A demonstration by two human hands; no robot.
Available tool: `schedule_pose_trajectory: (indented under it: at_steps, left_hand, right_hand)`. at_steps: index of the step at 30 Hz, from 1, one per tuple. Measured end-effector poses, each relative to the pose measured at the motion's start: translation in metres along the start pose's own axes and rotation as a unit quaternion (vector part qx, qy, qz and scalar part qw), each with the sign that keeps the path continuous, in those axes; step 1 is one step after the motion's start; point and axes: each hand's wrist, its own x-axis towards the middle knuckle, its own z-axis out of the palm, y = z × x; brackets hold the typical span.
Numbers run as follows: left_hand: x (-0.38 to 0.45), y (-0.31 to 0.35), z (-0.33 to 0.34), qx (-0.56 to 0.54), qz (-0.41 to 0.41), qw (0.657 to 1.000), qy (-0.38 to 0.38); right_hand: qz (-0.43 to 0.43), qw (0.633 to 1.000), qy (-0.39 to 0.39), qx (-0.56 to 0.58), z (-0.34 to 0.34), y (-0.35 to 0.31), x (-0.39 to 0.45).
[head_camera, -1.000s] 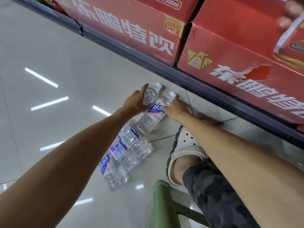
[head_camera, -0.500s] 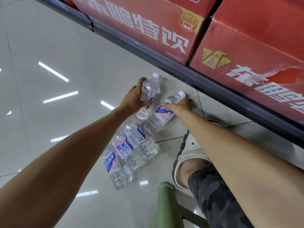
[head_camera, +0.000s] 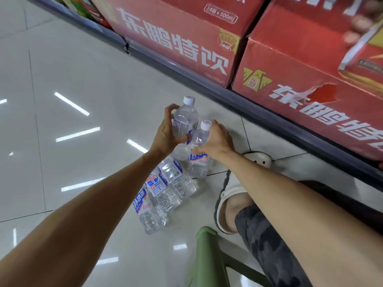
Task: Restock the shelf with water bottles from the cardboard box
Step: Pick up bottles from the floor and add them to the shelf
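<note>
Bottles number five, all clear with white caps and blue labels: three (head_camera: 163, 191) lie side by side on the floor (head_camera: 83, 79), the left hand (head_camera: 165, 135) grips one (head_camera: 183, 125), the right hand (head_camera: 217, 141) grips another (head_camera: 200, 160) below two red boxes (head_camera: 176, 38).

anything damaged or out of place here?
Yes. The right red carton on the shelf has a torn patch on its front face. Three water bottles lie on their sides on the floor, not shelved.
</note>
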Motion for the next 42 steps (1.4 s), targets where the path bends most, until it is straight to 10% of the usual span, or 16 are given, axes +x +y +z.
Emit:
schedule_pose_trajectory:
  at_steps: [14, 42]
  left_hand:
    - [-0.035, 0.094, -0.027, -0.021, 0.101, 0.994, 0.041]
    - [-0.134, 0.442, 0.018, -0.044, 0.383, 0.922, -0.034]
  right_hand:
    - [-0.202, 0.958, 0.010, -0.202, -0.078, -0.031, -0.084]
    - [-0.205, 0.857, 0.465, -0.089, -0.366, -0.009, -0.390]
